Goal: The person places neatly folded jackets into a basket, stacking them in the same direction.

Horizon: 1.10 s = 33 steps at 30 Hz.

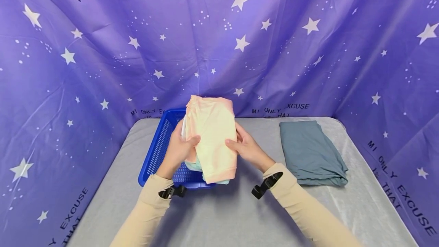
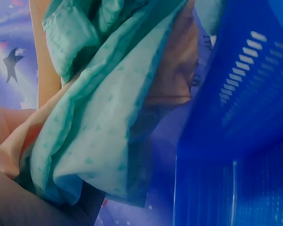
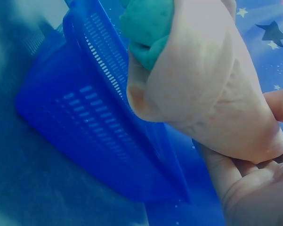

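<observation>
Both hands hold up a folded bundle of pale peach clothing (image 1: 214, 136) over the right side of the blue basket (image 1: 151, 155). On its left edge, my left hand (image 1: 177, 148) grips with the thumb on top. My right hand (image 1: 248, 148) pinches the right edge, thumb in front and fingers behind, seen also in the right wrist view gripping the peach cloth (image 3: 202, 80). Mint-green cloth with small dots (image 2: 103, 117) is layered under the peach one and shows at its lower edge in the head view. A bit of white fabric peeks out behind the left side.
A folded grey-green cloth (image 1: 312, 153) lies on the right of the table, which has a light grey cover (image 1: 219, 216). Purple curtains with white stars (image 1: 219, 41) stand behind and along both sides.
</observation>
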Motion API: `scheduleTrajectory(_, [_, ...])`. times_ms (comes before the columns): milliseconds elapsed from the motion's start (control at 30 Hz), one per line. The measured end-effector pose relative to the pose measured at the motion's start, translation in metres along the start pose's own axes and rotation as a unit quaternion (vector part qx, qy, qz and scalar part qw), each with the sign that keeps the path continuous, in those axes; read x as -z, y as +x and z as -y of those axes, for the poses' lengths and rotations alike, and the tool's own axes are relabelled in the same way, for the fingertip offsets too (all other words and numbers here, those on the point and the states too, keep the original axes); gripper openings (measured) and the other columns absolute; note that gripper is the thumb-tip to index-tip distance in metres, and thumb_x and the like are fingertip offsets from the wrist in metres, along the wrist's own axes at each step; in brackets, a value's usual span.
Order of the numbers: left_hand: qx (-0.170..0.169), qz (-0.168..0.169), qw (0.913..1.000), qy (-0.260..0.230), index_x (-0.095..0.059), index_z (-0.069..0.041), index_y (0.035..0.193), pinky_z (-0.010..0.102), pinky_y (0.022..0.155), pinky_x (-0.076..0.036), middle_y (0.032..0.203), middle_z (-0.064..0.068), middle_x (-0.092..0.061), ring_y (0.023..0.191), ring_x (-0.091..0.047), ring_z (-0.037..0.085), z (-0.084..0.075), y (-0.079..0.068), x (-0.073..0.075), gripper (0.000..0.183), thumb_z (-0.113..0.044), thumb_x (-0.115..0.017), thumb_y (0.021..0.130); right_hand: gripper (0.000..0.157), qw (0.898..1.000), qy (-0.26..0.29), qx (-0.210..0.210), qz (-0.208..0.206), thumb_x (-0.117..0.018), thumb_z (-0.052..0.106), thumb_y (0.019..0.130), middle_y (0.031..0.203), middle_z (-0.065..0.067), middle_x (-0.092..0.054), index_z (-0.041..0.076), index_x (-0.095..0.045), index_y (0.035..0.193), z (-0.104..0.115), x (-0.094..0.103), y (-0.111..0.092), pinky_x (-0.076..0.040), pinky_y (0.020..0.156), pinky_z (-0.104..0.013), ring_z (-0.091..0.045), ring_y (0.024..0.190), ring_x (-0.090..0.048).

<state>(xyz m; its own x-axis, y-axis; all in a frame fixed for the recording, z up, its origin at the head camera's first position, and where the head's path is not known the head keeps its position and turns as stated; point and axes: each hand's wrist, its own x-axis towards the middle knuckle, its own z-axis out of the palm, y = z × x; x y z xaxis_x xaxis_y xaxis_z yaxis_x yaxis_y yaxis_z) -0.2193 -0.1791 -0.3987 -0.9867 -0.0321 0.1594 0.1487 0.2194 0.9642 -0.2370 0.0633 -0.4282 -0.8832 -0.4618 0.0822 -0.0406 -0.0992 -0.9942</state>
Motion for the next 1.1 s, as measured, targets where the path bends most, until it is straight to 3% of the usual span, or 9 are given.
scheduleTrajectory(467, [0.070, 0.011, 0.9966, 0.042, -0.030, -0.016, 0.161, 0.053, 0.117, -0.039, 0.158, 0.015, -0.044, 0.141, -0.046, 0.033, 0.016, 0.009, 0.038, 0.079, -0.005, -0.069, 0.093, 0.086, 0.999, 0.003, -0.033, 0.017, -0.060, 0.009, 0.102, 0.165, -0.010, -0.035, 0.027, -0.006, 0.166, -0.012, -0.026, 0.024, -0.058, 0.087, -0.032, -0.024, 0.127, -0.058])
scheduleTrajectory(867, [0.097, 0.032, 0.9933, 0.055, -0.027, -0.012, 0.162, 0.050, 0.121, -0.034, 0.159, 0.018, -0.042, 0.144, -0.043, 0.034, 0.029, 0.017, 0.048, 0.080, -0.005, -0.068, 0.093, 0.085, 0.998, 0.027, -0.053, 0.013, -0.060, 0.006, 0.100, 0.168, -0.013, -0.028, 0.023, -0.008, 0.166, -0.026, -0.034, 0.034, -0.059, 0.086, -0.035, -0.025, 0.124, -0.059])
scheduleTrajectory(1100, [0.112, 0.048, 0.9909, 0.057, -0.023, -0.010, 0.163, 0.051, 0.123, -0.031, 0.159, 0.019, -0.041, 0.147, -0.039, 0.035, 0.039, 0.023, 0.053, 0.079, -0.007, -0.065, 0.096, 0.087, 0.998, 0.028, -0.059, 0.024, -0.058, 0.004, 0.100, 0.160, -0.018, -0.040, 0.025, -0.007, 0.166, -0.031, -0.033, 0.041, -0.058, 0.082, -0.031, -0.018, 0.108, -0.064])
